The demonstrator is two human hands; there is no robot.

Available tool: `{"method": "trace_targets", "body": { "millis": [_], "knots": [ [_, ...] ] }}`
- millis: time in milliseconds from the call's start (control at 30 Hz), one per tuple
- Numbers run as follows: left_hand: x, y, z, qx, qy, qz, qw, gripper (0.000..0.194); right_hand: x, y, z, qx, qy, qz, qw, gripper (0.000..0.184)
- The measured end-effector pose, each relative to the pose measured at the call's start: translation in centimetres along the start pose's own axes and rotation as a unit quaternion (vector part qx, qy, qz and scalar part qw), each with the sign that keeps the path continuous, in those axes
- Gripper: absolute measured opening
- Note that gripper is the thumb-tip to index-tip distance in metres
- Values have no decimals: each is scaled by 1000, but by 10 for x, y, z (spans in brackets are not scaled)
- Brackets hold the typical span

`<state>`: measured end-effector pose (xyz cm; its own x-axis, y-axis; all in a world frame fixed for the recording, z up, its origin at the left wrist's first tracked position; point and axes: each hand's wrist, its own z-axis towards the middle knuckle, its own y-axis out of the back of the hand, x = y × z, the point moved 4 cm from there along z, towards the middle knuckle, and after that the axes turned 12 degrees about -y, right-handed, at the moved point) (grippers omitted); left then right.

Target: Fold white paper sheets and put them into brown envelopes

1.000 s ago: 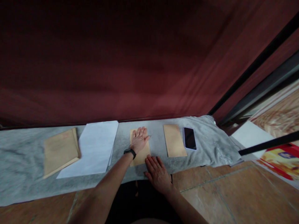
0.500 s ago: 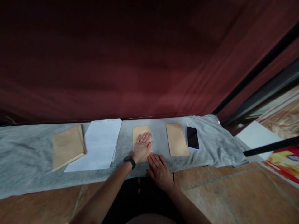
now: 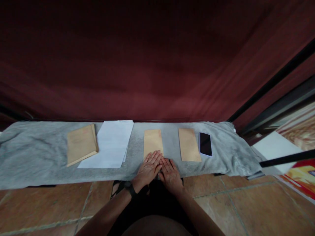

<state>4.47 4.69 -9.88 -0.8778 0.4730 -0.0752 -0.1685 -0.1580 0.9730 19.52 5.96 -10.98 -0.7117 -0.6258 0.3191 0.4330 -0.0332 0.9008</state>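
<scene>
A brown paper envelope (image 3: 153,141) with small red print at its top right corner lies on the grey cloth in front of me. My left hand (image 3: 148,167), with a dark band on the wrist, rests flat over the envelope's near end, fingers stretched out. Beside it, my right hand (image 3: 170,175) lies with fingers extended at the envelope's near right corner, its fingertips close to the left ones. Both hands hide the near edge of the envelope. Neither hand grips anything.
A second brown envelope (image 3: 189,144) and a phone (image 3: 205,144) lie to the right. On the left, a stack of brown envelopes (image 3: 81,144) overlaps white paper sheets (image 3: 110,144). Grey cloth (image 3: 39,150) covers the narrow surface, with a dark red panel (image 3: 152,65) behind.
My left hand has slid down from the envelope's middle to its near end, beside my right hand. The view has shifted slightly, and more of the envelope shows.
</scene>
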Motion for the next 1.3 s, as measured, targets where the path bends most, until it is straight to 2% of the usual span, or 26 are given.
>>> {"method": "trace_targets", "body": {
  "millis": [167,300,500,600,800,1100,1300],
  "knots": [
    [-14,9,-31,5,-11,2,1000,62,0,-1,-2,-5,0,-10,1000,58],
    [-13,13,-46,23,-5,-1,1000,63,-1,2,-7,-23,-10,-20,999,55],
    [-13,9,-61,-1,30,14,999,64,2,6,-13,-48,-36,-21,998,51],
    [-16,6,-62,-7,43,23,999,65,10,6,-11,-50,-54,-13,997,52],
    [-21,8,-59,-7,40,33,999,58,33,-1,-6,-16,-15,4,1000,50],
    [-22,18,-63,20,34,43,998,63,8,10,-15,-18,-26,-18,999,47],
    [-28,17,-53,9,23,31,999,67,5,11,-17,-15,-21,-25,999,47]
  ]
}}
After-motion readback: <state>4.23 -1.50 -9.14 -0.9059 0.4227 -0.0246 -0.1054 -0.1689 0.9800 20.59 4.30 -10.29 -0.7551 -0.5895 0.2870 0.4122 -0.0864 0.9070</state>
